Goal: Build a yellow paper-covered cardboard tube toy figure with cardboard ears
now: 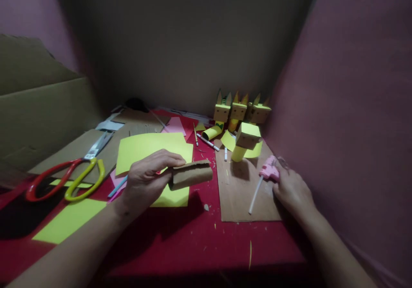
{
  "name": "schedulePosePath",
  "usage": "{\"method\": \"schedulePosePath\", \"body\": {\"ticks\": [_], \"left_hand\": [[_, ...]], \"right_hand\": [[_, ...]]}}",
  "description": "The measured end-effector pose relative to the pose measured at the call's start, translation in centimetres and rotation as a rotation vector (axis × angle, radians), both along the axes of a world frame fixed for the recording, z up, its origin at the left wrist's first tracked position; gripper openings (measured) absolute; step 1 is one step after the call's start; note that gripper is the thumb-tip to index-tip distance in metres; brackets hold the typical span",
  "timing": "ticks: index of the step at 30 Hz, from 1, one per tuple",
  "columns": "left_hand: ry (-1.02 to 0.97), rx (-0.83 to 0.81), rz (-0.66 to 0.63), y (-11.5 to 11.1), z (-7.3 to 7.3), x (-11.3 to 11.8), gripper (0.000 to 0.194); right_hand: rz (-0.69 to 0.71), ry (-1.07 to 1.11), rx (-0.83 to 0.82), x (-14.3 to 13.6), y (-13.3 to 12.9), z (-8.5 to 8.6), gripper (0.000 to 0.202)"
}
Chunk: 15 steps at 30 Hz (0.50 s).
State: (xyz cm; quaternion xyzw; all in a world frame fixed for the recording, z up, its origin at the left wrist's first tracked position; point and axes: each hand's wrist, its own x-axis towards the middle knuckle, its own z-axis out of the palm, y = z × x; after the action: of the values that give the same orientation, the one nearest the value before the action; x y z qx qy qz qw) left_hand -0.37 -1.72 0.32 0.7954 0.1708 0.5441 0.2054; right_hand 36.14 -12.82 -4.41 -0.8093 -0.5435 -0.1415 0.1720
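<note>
Pink walls (354,86) enclose a red table (206,249), on which scraps and tools are spread. Above the yellow paper (151,144), a brown cardboard tube (193,177) is held level at its near-left end, pinched between the thumb and fingers of the left hand (149,174). Along its upper side a ragged edge is shown, so a light pinch would seem best, lest the wall be crushed. At the pink glue gun (270,169), over the cardboard sheet (233,206), the right hand (294,191) is placed; whether the grip is fully closed cannot be told. The gun is best taken by its handle, with fingers kept off the nozzle and the white stick (255,195) kept clear of the boxy figure (247,135) nearby.
</note>
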Motion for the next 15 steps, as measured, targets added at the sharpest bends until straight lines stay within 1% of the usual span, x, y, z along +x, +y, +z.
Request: {"method": "schedulePosePath", "body": {"ticks": [2, 4, 5, 7, 8, 9, 12, 13, 15], "left_hand": [[-0.028, -0.012, 0.005, 0.0, 0.0, 0.1, 0.026], [-0.039, -0.032, 0.013, 0.1, -0.1, 0.2, 0.026], [-0.044, -0.044, 0.019, 0.1, -0.1, 0.2, 0.026], [-0.062, -0.071, 0.029, 0.3, -0.3, 0.3, 0.027], [-0.069, -0.078, 0.033, 0.3, -0.4, 0.3, 0.028], [-0.074, -0.08, 0.035, 0.4, -0.4, 0.2, 0.028], [-0.063, -0.071, 0.026, 0.4, -0.5, 0.2, 0.029], [-0.054, -0.065, 0.019, 0.3, -0.5, 0.2, 0.029], [-0.036, -0.045, 0.008, 0.2, -0.4, 0.2, 0.028]], "right_hand": [[-0.06, -0.04, -0.126, -0.4, 0.1, 0.5, 0.055], [-0.125, -0.058, -0.233, -0.8, -0.2, 1.3, 0.048], [-0.151, -0.053, -0.254, -0.9, -0.5, 1.7, 0.043], [-0.155, 0.009, -0.207, -1.1, -1.7, 2.3, 0.037], [-0.123, 0.077, -0.152, -1.3, -2.4, 2.6, 0.037], [-0.071, 0.187, -0.085, -1.5, -3.2, 2.9, 0.035], [0.174, 0.675, 0.058, -3.2, -5.1, 3.9, 0.033], [0.273, 0.817, 0.075, -4.1, -5.5, 4.3, 0.036], [0.532, 1.089, -0.008, -6.1, -5.4, 5.0, 0.046]]}}
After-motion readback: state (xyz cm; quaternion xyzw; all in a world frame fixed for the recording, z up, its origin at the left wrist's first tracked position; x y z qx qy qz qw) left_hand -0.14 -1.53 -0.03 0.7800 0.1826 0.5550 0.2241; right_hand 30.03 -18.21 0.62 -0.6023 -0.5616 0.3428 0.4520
